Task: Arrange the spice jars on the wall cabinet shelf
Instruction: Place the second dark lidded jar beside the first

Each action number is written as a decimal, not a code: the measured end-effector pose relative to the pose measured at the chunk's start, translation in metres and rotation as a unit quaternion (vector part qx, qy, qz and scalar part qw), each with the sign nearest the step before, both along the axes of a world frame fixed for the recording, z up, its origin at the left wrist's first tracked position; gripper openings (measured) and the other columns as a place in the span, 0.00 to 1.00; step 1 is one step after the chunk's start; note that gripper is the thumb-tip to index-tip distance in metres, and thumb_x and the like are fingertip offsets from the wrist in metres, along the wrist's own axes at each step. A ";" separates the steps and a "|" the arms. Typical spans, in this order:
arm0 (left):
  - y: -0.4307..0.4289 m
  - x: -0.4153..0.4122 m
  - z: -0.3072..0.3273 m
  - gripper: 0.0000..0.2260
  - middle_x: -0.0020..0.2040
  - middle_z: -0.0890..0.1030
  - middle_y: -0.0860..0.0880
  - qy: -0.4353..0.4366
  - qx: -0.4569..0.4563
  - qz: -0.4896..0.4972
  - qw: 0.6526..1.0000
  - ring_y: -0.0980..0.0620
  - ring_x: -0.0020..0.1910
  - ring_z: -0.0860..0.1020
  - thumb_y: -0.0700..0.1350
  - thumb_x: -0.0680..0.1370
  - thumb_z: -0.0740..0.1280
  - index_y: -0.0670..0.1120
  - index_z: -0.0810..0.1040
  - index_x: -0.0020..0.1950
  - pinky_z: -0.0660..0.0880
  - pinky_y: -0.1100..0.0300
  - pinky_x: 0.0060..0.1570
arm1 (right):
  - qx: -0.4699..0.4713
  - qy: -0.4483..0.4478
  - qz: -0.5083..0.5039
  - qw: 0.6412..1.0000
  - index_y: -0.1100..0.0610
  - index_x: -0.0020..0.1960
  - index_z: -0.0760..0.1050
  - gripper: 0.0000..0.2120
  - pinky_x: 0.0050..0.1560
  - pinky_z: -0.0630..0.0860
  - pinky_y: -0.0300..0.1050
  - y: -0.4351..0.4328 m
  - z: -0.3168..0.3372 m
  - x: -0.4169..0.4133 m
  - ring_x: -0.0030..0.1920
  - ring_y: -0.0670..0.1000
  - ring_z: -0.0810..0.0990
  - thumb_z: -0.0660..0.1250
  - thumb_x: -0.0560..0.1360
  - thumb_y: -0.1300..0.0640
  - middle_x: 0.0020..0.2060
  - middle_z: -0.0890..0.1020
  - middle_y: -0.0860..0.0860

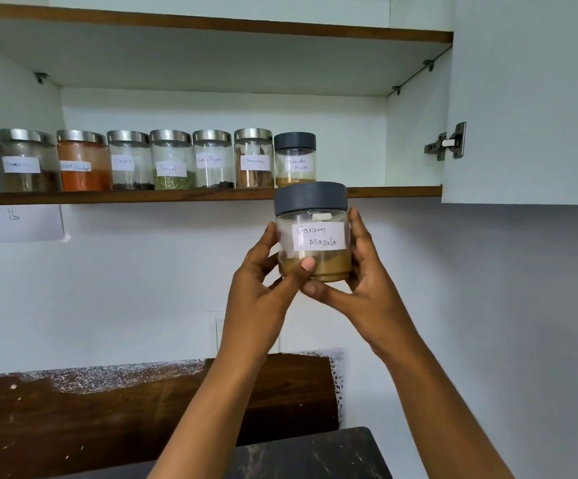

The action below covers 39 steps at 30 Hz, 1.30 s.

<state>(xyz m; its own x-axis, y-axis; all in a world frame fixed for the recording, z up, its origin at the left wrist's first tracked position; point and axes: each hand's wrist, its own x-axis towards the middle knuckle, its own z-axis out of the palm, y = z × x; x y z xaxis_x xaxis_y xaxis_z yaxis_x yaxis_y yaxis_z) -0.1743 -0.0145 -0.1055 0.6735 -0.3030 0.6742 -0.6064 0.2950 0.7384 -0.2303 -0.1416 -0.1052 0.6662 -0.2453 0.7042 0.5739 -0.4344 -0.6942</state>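
Note:
A glass jar with a grey lid and a "Garam Masala" label (318, 236) is held up in front of the shelf edge. My left hand (263, 292) grips its left side, thumb across the brown powder at the bottom. My right hand (367, 281) grips its right side and underside. On the wall cabinet shelf (394, 191) stands a row of several labelled jars, most with steel lids. The rightmost is a grey-lidded coriander powder jar (295, 159), directly behind and above the held jar. A cinnamon jar (253, 159) is beside it.
The shelf to the right of the coriander jar is bare up to the cabinet side wall. The open cabinet door (529, 98) with its hinge (448, 141) hangs at right. A dark counter (315, 454) and a brown wooden board (108, 409) lie below.

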 end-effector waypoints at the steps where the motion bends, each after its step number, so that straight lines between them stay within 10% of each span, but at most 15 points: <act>1: 0.002 0.002 0.001 0.31 0.65 0.76 0.56 0.007 0.000 -0.011 1.000 0.56 0.64 0.75 0.52 0.71 0.73 0.57 0.67 0.72 0.72 0.52 0.64 | 0.023 0.006 0.033 0.999 0.37 0.74 0.51 0.48 0.64 0.72 0.42 -0.004 0.001 -0.003 0.67 0.41 0.70 0.75 0.62 0.51 0.68 0.68 0.37; 10: -0.016 -0.002 -0.006 0.25 0.61 0.81 0.52 0.015 -0.084 0.009 0.996 0.56 0.62 0.77 0.52 0.70 0.69 0.49 0.75 0.67 0.73 0.52 0.64 | 0.106 -0.001 0.053 0.993 0.44 0.70 0.65 0.39 0.54 0.77 0.34 -0.022 0.006 -0.013 0.63 0.43 0.75 0.73 0.62 0.54 0.64 0.75 0.40; 17: -0.039 0.003 0.003 0.20 0.64 0.77 0.54 -0.034 -0.048 0.037 0.998 0.60 0.64 0.74 0.51 0.74 0.67 0.53 0.74 0.67 0.71 0.79 0.50 | 0.061 0.010 -0.036 0.997 0.36 0.65 0.65 0.33 0.56 0.70 0.32 -0.036 0.021 -0.019 0.58 0.35 0.72 0.72 0.64 0.50 0.62 0.71 0.37; 23: -0.069 0.021 0.032 0.19 0.63 0.77 0.53 -0.109 -0.040 0.078 0.990 0.59 0.61 0.75 0.47 0.76 0.68 0.49 0.74 0.67 0.73 0.74 0.54 | 0.052 0.010 -0.097 0.994 0.46 0.69 0.68 0.30 0.47 0.72 0.30 -0.061 0.051 -0.008 0.58 0.43 0.75 0.73 0.70 0.59 0.59 0.76 0.43; 27: -0.096 0.050 0.072 0.21 0.59 0.81 0.51 -0.170 0.006 0.113 0.979 0.57 0.57 0.78 0.52 0.76 0.67 0.46 0.75 0.67 0.77 0.59 0.56 | 0.051 0.012 -0.106 0.993 0.53 0.69 0.69 0.29 0.61 0.73 0.44 -0.087 0.087 0.013 0.60 0.49 0.76 0.72 0.70 0.64 0.58 0.79 0.48; 39: -0.159 0.112 0.131 0.15 0.56 0.82 0.47 -0.119 0.169 0.179 0.962 0.46 0.56 0.79 0.45 0.76 0.66 0.47 0.77 0.62 0.75 0.49 0.58 | -0.020 0.046 -0.179 0.983 0.58 0.69 0.68 0.29 0.64 0.73 0.52 -0.149 0.131 0.094 0.63 0.55 0.76 0.72 0.70 0.64 0.62 0.78 0.55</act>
